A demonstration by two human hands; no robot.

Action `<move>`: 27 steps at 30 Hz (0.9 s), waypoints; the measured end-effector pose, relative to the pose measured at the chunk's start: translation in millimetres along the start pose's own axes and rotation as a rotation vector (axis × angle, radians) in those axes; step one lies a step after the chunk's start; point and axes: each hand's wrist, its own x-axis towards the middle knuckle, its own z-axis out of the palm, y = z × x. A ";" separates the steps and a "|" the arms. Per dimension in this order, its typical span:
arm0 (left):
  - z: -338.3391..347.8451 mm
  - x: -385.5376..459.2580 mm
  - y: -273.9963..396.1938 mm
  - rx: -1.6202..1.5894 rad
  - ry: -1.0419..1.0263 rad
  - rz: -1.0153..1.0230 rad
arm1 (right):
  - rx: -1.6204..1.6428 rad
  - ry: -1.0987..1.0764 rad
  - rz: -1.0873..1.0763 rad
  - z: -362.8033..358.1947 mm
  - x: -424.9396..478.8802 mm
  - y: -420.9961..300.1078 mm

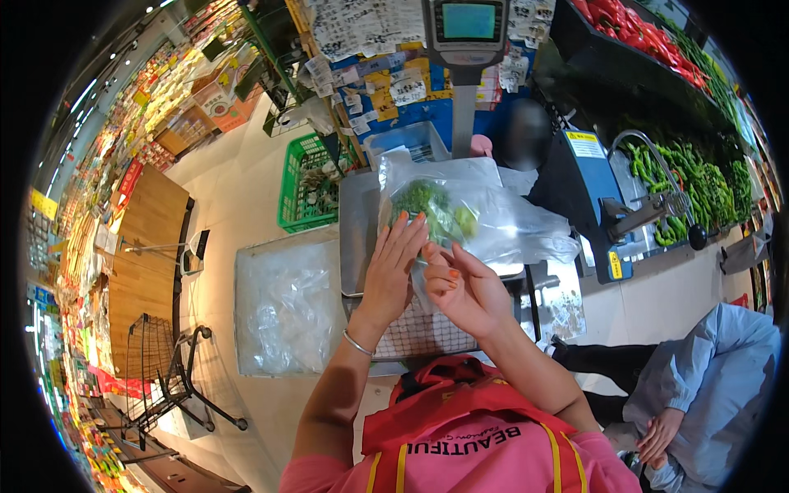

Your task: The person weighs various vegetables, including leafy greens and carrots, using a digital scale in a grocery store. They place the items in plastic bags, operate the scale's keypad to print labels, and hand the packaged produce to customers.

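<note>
A clear plastic bag (505,215) holding green broccoli (425,200) lies on the metal platform of a weighing scale (357,259). My left hand (394,265) rests flat with straight fingers against the near left part of the bag. Beside it, at the bag's near edge, my right hand (468,286) has curled fingers and its thumb raised. Whether those fingers pinch any plastic is not clear. The loose end of the bag spreads to the right. Above, on a post, stands the scale's display (468,21).
A blue bag-sealing machine (588,203) with a metal arm stands at the right, near green peppers (696,185). A green crate (308,179) and a plastic-lined bin (286,308) are at the left. Another person's sleeve (709,370) is close at lower right. A shopping cart (166,376) stands farther left.
</note>
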 end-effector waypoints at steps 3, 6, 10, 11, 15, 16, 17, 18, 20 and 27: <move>2.8 -7.2 -2.0 0.080 -0.010 -0.024 | -0.136 0.105 0.024 -10.5 -31.4 -5.6; -4.1 -3.4 -4.5 0.196 0.004 -0.088 | -0.575 0.295 -0.268 -57.2 -65.1 -25.9; -16.2 33.1 27.1 0.086 0.111 0.008 | -0.511 0.613 -0.716 -87.9 -72.4 -68.0; -11.1 48.8 39.4 0.006 0.146 0.062 | -0.559 0.625 -0.775 -83.9 -66.7 -77.2; 30.7 113.4 69.4 -0.080 -0.073 0.197 | -0.561 0.406 -0.849 -62.3 -42.2 -112.2; 46.9 120.1 70.7 -0.005 -0.098 0.210 | -0.495 0.375 -0.788 -63.4 -34.6 -125.2; 66.9 122.8 63.4 0.072 -0.122 0.215 | -0.453 0.384 -0.786 -53.0 -27.9 -123.9; 77.6 124.4 56.0 0.158 -0.144 0.215 | -0.692 0.376 -0.800 -42.8 -25.4 -116.3; 80.6 127.2 41.3 -0.085 -0.389 -0.192 | -1.165 0.275 -0.937 -15.2 -22.1 -89.4; 4.4 127.2 19.7 -0.734 0.077 0.123 | -1.202 0.195 -1.012 -42.4 -62.4 -70.6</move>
